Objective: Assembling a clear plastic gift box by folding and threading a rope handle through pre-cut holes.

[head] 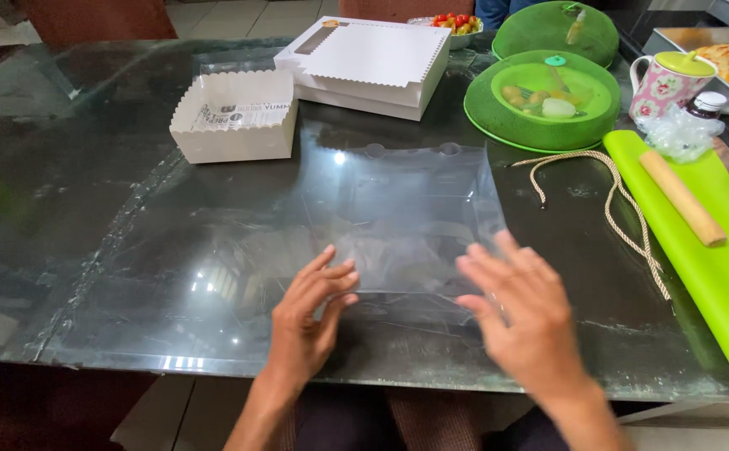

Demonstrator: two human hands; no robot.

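Observation:
A clear plastic sheet [398,213] lies flat on the dark glass table [88,217]. My left hand [310,317] rests on the sheet's near left edge with the fingers spread and pointing up-right. My right hand [523,313] lies flat on the sheet's near right corner, fingers apart. Neither hand grips anything. Beyond the sheet, a small white cardboard tray with a scalloped rim [235,117] stands at the left, and a stack of flat white boxes [368,63] lies behind it.
Two green mesh food covers [540,100] stand at the back right, beside a floral mug with a green lid [669,83]. A green mat [715,250] carries a wooden rolling pin [682,196]. A beige cord [619,209] trails left of it.

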